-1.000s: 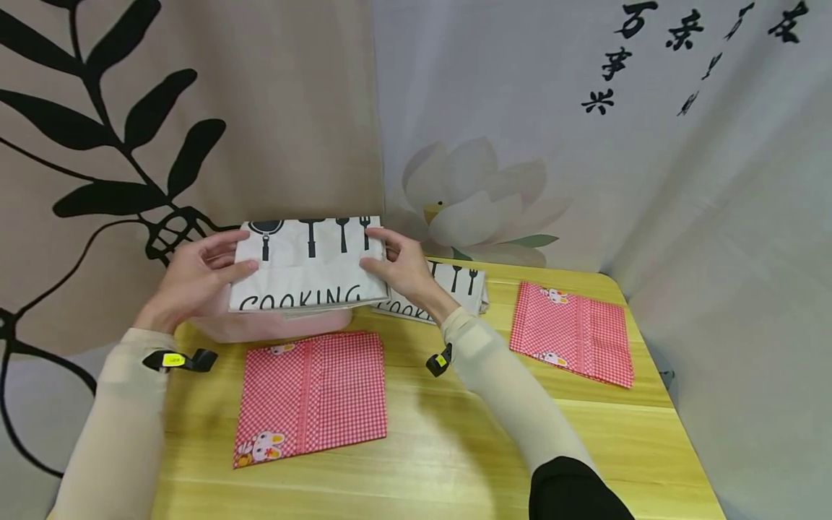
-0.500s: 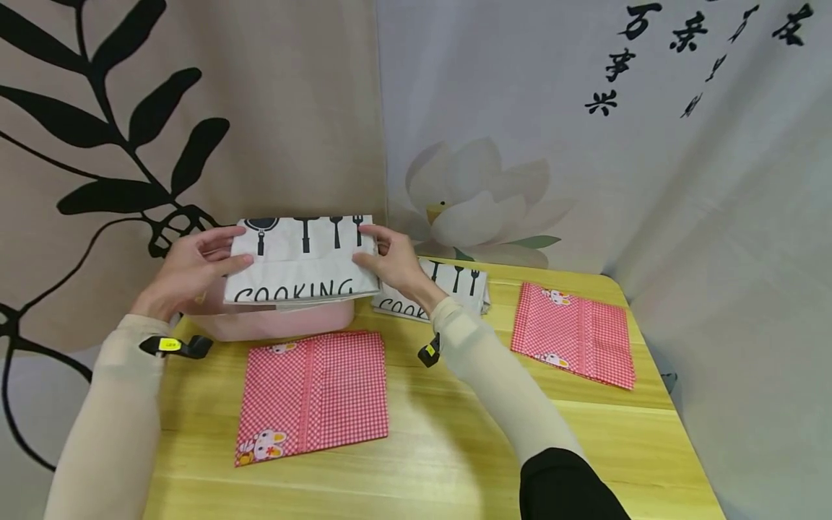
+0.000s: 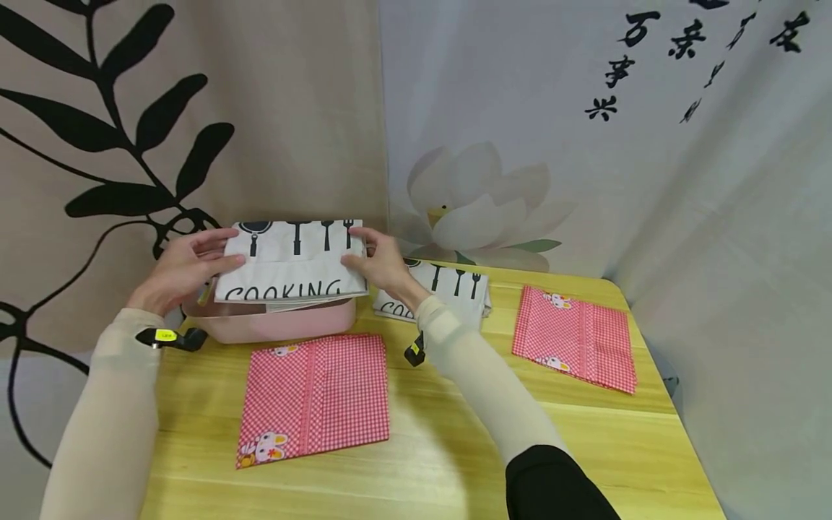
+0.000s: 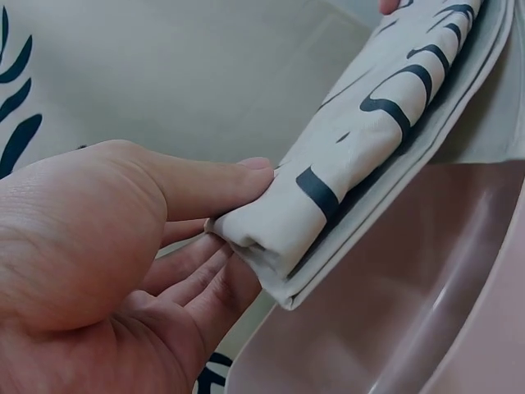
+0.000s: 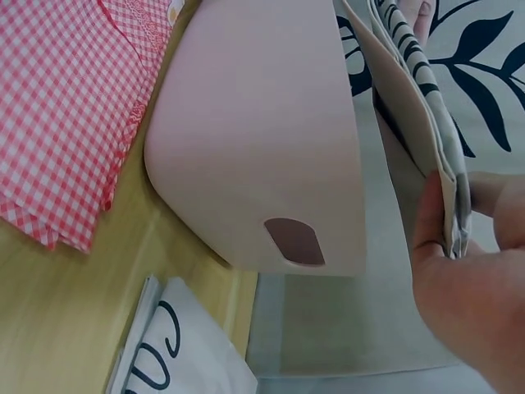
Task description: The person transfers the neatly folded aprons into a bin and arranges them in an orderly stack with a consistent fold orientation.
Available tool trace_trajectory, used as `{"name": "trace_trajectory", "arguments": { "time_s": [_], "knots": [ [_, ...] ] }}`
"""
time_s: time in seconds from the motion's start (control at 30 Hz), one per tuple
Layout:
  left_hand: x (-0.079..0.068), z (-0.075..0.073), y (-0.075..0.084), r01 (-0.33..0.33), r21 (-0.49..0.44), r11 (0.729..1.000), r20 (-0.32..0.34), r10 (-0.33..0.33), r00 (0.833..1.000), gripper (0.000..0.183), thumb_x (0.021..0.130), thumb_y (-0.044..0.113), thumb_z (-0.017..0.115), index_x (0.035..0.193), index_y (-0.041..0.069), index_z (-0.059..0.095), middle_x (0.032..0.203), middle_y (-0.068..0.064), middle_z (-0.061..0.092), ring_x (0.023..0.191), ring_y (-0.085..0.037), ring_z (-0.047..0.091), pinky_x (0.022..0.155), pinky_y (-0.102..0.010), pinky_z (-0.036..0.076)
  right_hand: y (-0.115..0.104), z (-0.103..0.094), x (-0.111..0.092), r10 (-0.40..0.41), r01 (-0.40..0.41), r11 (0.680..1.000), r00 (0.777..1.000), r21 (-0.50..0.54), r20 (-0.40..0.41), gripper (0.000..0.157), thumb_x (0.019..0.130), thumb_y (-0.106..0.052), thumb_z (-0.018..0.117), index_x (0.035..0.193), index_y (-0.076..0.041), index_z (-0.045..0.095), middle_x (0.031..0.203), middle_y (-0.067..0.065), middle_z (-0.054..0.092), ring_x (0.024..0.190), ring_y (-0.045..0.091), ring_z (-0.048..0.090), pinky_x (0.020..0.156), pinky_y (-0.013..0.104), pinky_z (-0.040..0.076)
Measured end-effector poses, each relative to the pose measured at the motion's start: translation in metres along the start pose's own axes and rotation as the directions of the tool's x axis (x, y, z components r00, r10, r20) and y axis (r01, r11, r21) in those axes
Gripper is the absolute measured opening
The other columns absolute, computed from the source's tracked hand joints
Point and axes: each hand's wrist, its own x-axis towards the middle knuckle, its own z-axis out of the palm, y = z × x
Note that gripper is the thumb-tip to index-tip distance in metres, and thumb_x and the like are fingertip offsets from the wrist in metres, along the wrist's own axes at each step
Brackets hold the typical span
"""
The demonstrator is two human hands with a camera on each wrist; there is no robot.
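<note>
Both hands hold a folded white cloth [image 3: 289,261], printed with dark kitchen utensils and the word COOKING, over a pink plastic bin [image 3: 279,323]. At its left edge my left hand [image 3: 182,267] pinches it, thumb on top and fingers beneath, as the left wrist view shows. My right hand [image 3: 385,266] grips the opposite edge the same way, and the right wrist view shows the folded layers [image 5: 435,135] between thumb and fingers. The cloth hangs close above the bin's opening and hides much of the inside. In the right wrist view the bin's wall has a handle hole [image 5: 295,241].
A second white COOKING cloth [image 3: 448,289] lies folded to the bin's right, partly behind my right forearm. One red gingham folded cloth [image 3: 315,401] with a rabbit lies in front of the bin. Another red gingham cloth [image 3: 575,336] lies farther right on the wooden table [image 3: 520,448].
Both hands have shifted left with the folded white cloth, bringing it over the bin. More of the bin's front and inside shows now. The other cloths have stayed put.
</note>
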Motion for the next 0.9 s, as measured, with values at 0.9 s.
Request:
{"name": "trace_trajectory", "arguments": {
  "time_s": [0.9],
  "knots": [
    [0.012, -0.015, -0.025, 0.079, 0.038, 0.996, 0.004, -0.079, 0.997, 0.093, 0.106, 0.056, 0.076, 0.179, 0.016, 0.033, 0.181, -0.031, 0.034, 0.152, -0.049, 0.045, 0.127, -0.068, 0.044, 0.002, 0.033, 0.02, 0.036, -0.037, 0.96, 0.999, -0.279, -0.008, 0.066, 0.102, -0.016, 0.084, 0.164, -0.015, 0.059, 0.169, 0.015, 0.059, 0.149, 0.033, 0.063, 0.124, 0.046, 0.057]
  ]
}}
